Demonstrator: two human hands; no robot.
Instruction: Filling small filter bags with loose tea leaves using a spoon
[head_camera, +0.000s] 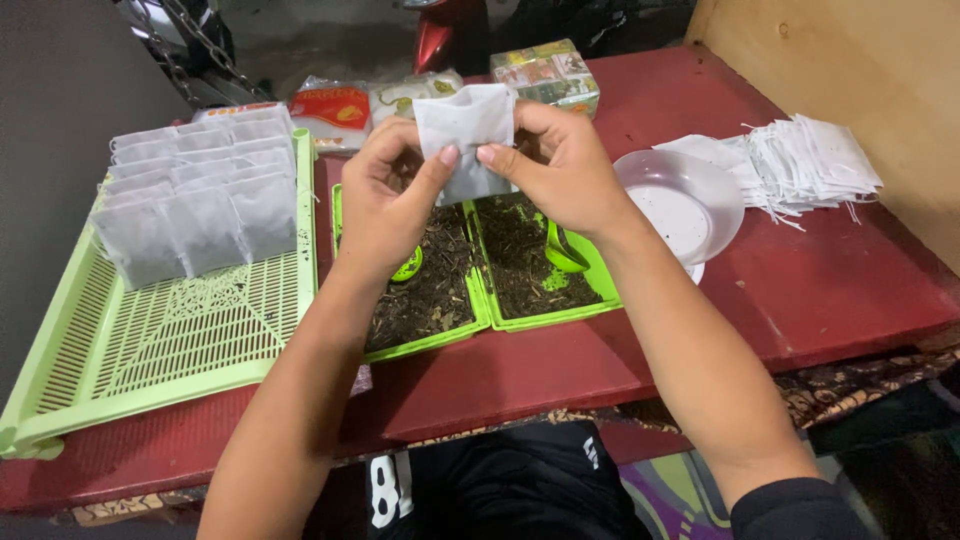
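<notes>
Filled sachets (195, 205) stand in the lattice tray (150, 340). Left hand (385, 205) and right hand (560, 165) pinch a white sachet (465, 135) over two bins of dried leaves (480, 265); a loose pinch might drop it into them.

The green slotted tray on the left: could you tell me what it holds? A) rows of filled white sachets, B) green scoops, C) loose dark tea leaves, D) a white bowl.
A: the green slotted tray carries rows of filled white sachets standing at its far end.
</notes>
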